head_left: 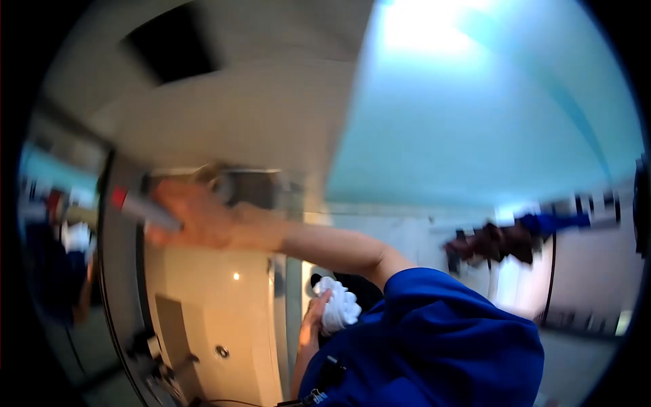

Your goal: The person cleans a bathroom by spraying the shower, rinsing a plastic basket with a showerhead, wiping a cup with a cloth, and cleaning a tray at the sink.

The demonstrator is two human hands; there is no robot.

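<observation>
My right hand (196, 214) reaches across to the left, smeared by motion. Its fingers are closed around a pale cylindrical container with a red end (146, 208); blur hides its exact kind. Close to my body, my left hand (316, 313) holds a bunched white cloth (338, 306) against my blue shirt (454, 339). Below my right forearm lies a cream-coloured basin (224, 298) with a round drain (222, 351).
A mirror (61, 271) along the left reflects a blue-clad figure. Beyond my right hand is a dark recessed area (252, 186) at the basin's edge. Metal fittings (161, 373) stand at lower left. Dark red and blue items (498, 243) hang at the right.
</observation>
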